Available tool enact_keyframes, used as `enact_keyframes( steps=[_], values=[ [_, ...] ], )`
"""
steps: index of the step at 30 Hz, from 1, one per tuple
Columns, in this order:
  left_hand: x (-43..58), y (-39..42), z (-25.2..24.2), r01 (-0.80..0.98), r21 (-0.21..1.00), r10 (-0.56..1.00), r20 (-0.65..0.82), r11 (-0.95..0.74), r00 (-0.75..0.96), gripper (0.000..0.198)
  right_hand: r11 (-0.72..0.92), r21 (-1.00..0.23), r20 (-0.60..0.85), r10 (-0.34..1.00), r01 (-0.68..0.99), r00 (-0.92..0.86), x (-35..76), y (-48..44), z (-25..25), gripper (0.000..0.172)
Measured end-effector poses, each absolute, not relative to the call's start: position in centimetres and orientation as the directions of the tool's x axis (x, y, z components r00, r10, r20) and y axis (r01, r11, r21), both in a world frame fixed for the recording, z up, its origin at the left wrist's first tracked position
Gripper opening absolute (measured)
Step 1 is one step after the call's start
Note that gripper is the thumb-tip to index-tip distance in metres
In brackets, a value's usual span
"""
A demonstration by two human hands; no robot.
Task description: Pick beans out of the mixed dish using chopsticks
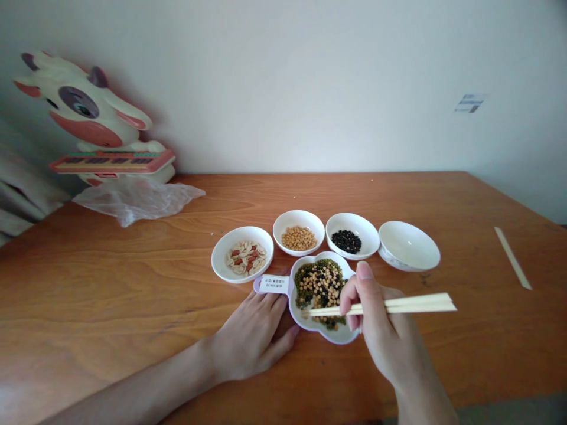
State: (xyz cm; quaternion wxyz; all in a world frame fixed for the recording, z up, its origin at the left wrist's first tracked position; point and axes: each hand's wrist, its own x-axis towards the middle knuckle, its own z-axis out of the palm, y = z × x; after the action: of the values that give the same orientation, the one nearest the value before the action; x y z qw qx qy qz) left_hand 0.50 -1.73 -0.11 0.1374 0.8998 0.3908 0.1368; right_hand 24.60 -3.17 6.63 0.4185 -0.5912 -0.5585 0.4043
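A white lobed dish [337, 335] with a labelled handle [273, 284] holds mixed green, yellow and black beans [319, 284]. My right hand [381, 327] is closed round a pair of wooden chopsticks [398, 304], whose tips rest over the bean mix. My left hand [252, 336] lies flat on the wooden table [133, 283] with fingers stretched out, touching the dish's left side under the handle. Behind the dish stand a bowl of pale seeds and red berries [242, 254], a bowl of yellow beans [299, 231], a bowl of black beans [352, 235] and an empty bowl [410, 245].
A cartoon cow toy [95, 127] stands at the back left against the wall, with a crumpled clear plastic bag [137, 199] in front of it. A paper chopstick sleeve [512, 257] lies at the right of the table.
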Motion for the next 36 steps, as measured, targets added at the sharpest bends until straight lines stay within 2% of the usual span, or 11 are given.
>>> enact_keyframes(
  steps=[5, 13, 19, 21, 28, 33, 36],
  values=[
    [0.4, -1.9, 0.2, 0.667, 0.356, 0.743, 0.136, -0.654, 0.656, 0.036, 0.041, -0.945, 0.125, 0.962, 0.324, 0.241, 25.6, -3.6, 6.7, 0.076],
    [0.5, -1.9, 0.4, 0.666, 0.363, 0.743, 0.131, -0.652, 0.657, 0.036, -0.059, -0.903, 0.118, 0.918, 0.425, 0.379, 27.9, -5.6, 8.3, 0.081],
    [0.5, -1.8, 0.4, 0.672, 0.353, 0.744, 0.118, -0.651, 0.658, 0.034, -0.223, -0.872, -0.087, 0.947, 0.436, 0.309, 26.9, -5.0, 8.6, 0.081],
    [0.5, -1.8, 0.4, 0.673, 0.363, 0.746, 0.106, -0.645, 0.658, 0.031, -0.191, -0.886, -0.077, 0.959, 0.422, 0.272, 26.4, -4.3, 8.0, 0.08],
    [0.5, -1.9, 0.3, 0.67, 0.39, 0.749, 0.083, -0.631, 0.657, 0.031, 0.069, -0.949, 0.126, 0.978, 0.307, 0.167, 27.4, -3.0, 6.1, 0.082],
    [0.5, -1.8, 0.3, 0.685, 0.391, 0.755, 0.042, -0.615, 0.654, 0.031, -0.024, -0.952, 0.006, 0.995, 0.306, 0.098, 26.2, -3.4, 6.8, 0.078],
    [0.6, -1.8, 0.4, 0.686, 0.386, 0.756, 0.051, -0.617, 0.652, 0.031, -0.022, -0.932, 0.031, 0.989, 0.361, 0.141, 25.4, -3.4, 7.2, 0.075]
  ],
)
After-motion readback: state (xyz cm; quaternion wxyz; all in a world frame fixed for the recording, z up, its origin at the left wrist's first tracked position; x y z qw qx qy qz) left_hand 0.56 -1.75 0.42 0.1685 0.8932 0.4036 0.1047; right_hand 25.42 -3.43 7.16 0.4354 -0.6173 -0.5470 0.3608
